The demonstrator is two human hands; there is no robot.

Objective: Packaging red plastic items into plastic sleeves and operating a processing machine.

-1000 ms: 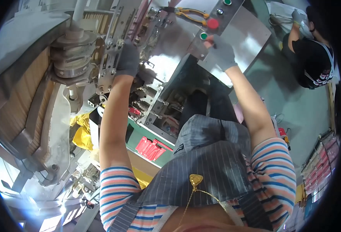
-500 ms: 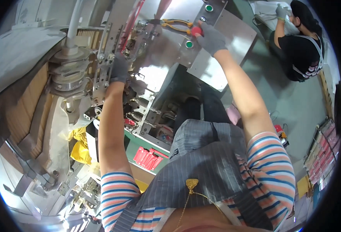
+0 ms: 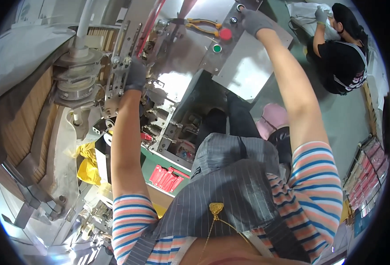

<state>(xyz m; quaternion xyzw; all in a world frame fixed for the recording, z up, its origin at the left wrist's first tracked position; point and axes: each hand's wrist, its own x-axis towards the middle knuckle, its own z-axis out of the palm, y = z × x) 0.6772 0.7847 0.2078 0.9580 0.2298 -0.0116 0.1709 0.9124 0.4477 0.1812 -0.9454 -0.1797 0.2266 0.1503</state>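
Observation:
My right hand, in a grey glove, reaches to the top of the control panel. Its fingertips are at the upper push button, and the fingers look stretched out with nothing held. Below it on the panel are a red mushroom button and a green button. My left hand, also grey-gloved, rests among the metal parts of the machine, at the lower end of a long red strip. Its fingers are mostly hidden, so their grip does not show.
Yellow-handled pliers lie beside the panel. At left stands a stacked round spindle. Red pieces sit on a green ledge below the machine. A co-worker handles white material at the upper right; a rack of pink packs stands at right.
My right hand has left the red button and moved up the panel to the upper button. My left hand stays at about the same spot on the machine.

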